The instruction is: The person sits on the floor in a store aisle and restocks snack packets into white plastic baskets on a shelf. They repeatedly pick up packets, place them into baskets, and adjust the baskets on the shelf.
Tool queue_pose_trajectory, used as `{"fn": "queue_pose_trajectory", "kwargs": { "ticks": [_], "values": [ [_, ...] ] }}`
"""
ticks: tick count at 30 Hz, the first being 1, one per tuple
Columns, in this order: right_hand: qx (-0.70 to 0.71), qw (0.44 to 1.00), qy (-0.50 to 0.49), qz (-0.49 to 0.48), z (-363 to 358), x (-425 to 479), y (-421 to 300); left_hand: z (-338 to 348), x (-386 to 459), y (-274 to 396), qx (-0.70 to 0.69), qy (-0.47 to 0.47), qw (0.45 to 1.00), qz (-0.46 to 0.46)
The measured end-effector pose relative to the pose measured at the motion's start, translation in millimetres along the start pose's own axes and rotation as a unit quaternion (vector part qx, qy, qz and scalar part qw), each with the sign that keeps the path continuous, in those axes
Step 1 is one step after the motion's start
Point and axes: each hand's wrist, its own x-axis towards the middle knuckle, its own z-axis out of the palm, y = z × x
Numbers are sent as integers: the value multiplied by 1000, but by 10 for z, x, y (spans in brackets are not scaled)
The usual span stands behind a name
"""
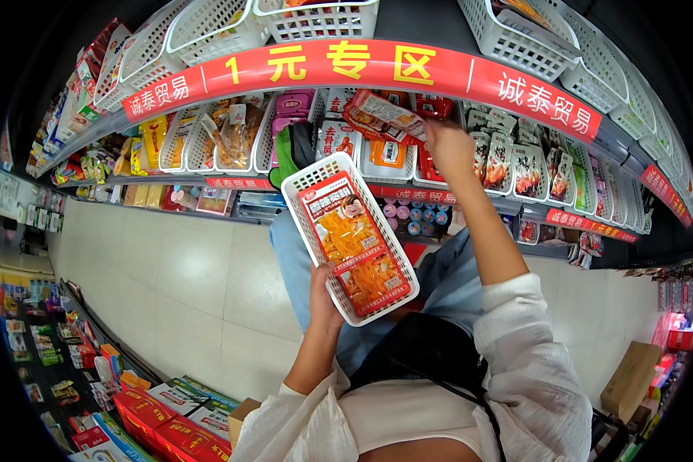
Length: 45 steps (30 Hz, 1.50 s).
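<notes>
My left hand (325,297) grips the lower left rim of a white plastic basket (406,271), held tilted above my lap. Two red snack packets (349,231) with pictures of orange noodles lie end to end in it. At the shelf, my right hand (449,151) is closed on the right end of a red snack packet (388,115). That packet lies over other red packets, above a shelf basket holding orange packets (388,154). A green and dark cloth (291,151) hangs at the shelf edge, just above the held basket; what it belongs to is unclear.
White baskets of packaged snacks (528,170) line the curved shelf. An upper shelf with a red printed strip (358,63) carries more white baskets (317,23). Small round tubs (418,216) sit below. Red boxes (150,418) stand behind at lower left, a cardboard box (630,381) at lower right.
</notes>
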Motion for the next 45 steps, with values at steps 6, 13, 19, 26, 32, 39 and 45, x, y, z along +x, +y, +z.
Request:
{"fn": "queue_pose_trajectory", "kwargs": {
  "ticks": [6,13,19,26,32,39,45],
  "values": [
    [455,850,-179,198,-700,-478,212,67,19,-67,54,30,998,-7],
    [625,654,-259,337,-864,-714,345,187,-8,-78,63,10,998,-16],
    [648,631,-271,330,-985,-654,210,185,-41,-54,74,34,997,-14],
    [645,638,-282,311,-963,-693,109,158,-90,-17,31,-4,999,-20],
    [639,647,-283,305,-1017,-682,22,230,-83,-19,61,-6,998,-19],
    [561,763,-277,164,-974,-761,-15,237,-57,-3,62,-24,997,-45],
    [314,897,-102,-293,-741,-788,-195,315,-65,64,8,-20,995,-97]
  ]
}}
